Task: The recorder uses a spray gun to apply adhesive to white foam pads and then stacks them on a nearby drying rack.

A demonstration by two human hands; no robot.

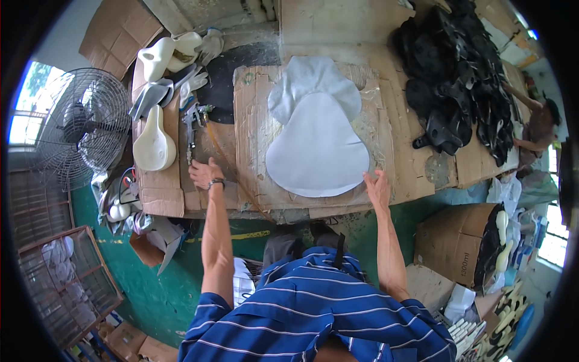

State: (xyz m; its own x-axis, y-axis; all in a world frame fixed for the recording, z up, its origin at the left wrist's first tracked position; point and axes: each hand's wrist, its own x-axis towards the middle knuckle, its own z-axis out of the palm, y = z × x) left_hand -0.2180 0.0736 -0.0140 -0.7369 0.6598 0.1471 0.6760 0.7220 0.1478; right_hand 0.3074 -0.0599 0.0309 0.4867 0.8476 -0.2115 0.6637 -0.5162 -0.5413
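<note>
A smooth pale saddle-shaped sheet [316, 151] lies flat on the bench, its wide end toward me. Its narrow end overlaps a second, fuzzier grey-white sheet [313, 78] farther back. My right hand [378, 189] is just beside the right edge of the smooth sheet, fingers apart; whether a fingertip touches it I cannot tell. My left hand [205, 174] is over the bench's left part with fingers spread, holding nothing. Just beyond it lies a metal spray gun [192, 123] with an orange-brown hose [226, 154] running toward the bench's front edge.
Cardboard [253, 120] covers the bench. At left are cream saddle forms [155, 145], gloves [193, 81] and a large fan [81, 127]. Black saddle-shaped parts [443, 108] heap up at right, near another person [534, 130]. A carton [452, 238] stands on the floor at right.
</note>
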